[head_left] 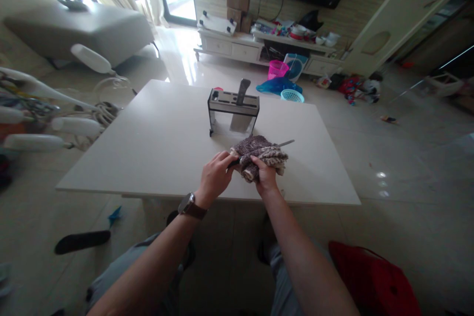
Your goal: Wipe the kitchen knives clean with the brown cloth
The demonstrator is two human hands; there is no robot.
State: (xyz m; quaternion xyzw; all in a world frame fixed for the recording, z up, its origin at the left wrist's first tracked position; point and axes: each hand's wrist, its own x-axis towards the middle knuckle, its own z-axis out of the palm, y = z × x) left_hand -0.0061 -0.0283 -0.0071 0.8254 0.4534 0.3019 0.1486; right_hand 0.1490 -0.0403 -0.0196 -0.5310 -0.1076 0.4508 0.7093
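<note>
Left hand (215,177) is gripping the knife (287,143) by its handle (233,162), right hand (266,177) is clutching cloth (258,147) round its blade (284,144) over the bench (148,143), so one slip could be causing a nasty cut imo.

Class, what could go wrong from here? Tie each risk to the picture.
The right hand grips a bunched brown-and-cream cloth towel covering most of a thin metal blade; if the fabric slips, the hand might be cut.
The blade's bare tip juts past the towel, so a careless turn could nick something.
The silver-and-black knife block with clear sides stands just beyond the towel and might get knocked.
</note>
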